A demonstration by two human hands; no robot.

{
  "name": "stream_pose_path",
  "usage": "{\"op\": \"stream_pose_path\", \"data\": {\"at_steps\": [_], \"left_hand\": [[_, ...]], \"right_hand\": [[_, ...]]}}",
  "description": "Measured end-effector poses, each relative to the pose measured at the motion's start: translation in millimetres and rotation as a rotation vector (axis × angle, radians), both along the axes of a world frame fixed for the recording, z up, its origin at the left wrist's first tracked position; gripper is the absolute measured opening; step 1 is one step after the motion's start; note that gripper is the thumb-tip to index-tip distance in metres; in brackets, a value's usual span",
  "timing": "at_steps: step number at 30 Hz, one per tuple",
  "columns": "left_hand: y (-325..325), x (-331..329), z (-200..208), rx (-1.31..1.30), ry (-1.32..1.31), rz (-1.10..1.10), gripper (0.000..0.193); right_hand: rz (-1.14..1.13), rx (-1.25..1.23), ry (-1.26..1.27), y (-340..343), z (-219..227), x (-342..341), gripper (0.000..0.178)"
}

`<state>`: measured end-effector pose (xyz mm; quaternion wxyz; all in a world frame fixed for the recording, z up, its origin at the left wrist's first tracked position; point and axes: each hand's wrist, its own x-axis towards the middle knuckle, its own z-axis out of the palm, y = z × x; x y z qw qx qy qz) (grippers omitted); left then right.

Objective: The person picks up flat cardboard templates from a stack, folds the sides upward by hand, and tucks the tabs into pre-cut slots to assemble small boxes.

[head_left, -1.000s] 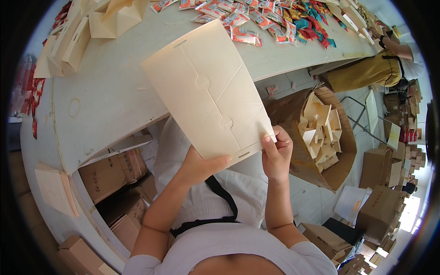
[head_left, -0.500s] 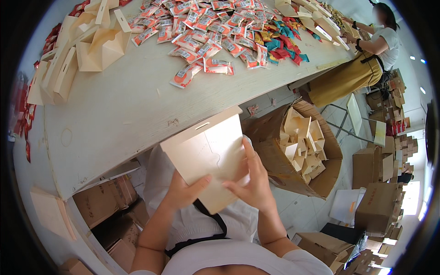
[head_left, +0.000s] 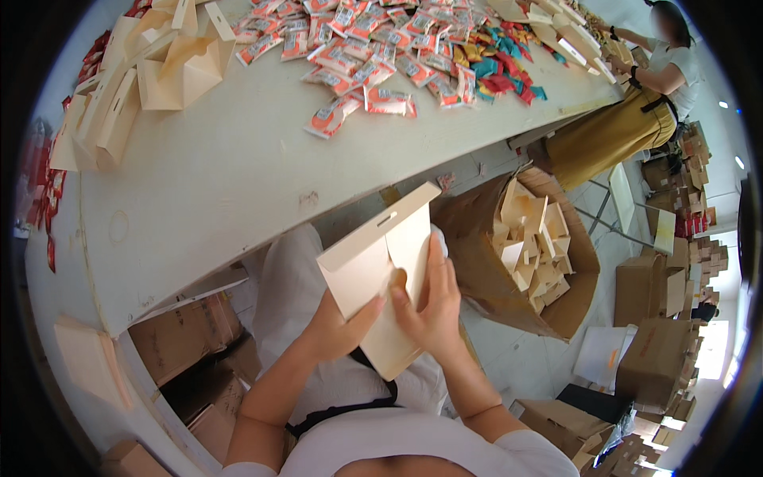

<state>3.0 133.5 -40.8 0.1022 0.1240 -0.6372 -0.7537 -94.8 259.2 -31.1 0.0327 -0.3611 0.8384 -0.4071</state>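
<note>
Over my lap, just off the table's front edge, I hold a cream paperboard box [head_left: 362, 270], folded flat or nearly so, with a slotted flap along its far edge. My left hand [head_left: 338, 326] grips its left side, thumb on the upper face. On the right side, my right hand [head_left: 429, 306] wraps the edge, and its thumb presses on the panel near the middle cut line. The fingers beneath the board are partly hidden.
A large carton [head_left: 477, 238] of cream folded boxes stands right of my knees. The white table [head_left: 214, 175] bears a heap of orange-and-white packets [head_left: 358, 63], colourful wrapped pieces [head_left: 509, 71] and open cream boxes [head_left: 183, 75]. Another person [head_left: 668, 79] works at the far right.
My right thumb has moved up onto the panel's middle. The box looks narrower and has shifted slightly right, its right side drawn inward. The view has shifted slightly.
</note>
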Motion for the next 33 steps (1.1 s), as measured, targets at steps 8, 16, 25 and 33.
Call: {"op": "stream_pose_path", "data": {"at_steps": [8,16,25,33], "left_hand": [[-20.2,-0.8,-4.9,0.202,-0.131,-0.064,0.025],[-13.5,-0.5,-24.2,0.149,-0.172,-0.004,0.026],[-5.7,-5.7,-32.1,-0.080,-0.221,0.152,0.023],[6.3,-7.7,-24.6,-0.591,-0.080,0.162,0.017]], "right_hand": [[0.214,-0.372,-0.714,24.7,-9.5,-22.2,0.048],[0.155,-0.158,-0.672,21.3,4.4,-21.6,0.049],[0.235,-0.102,-0.190,14.8,19.4,20.3,0.045],[0.079,0.015,-0.032,-8.5,-22.7,22.1,0.045]]}}
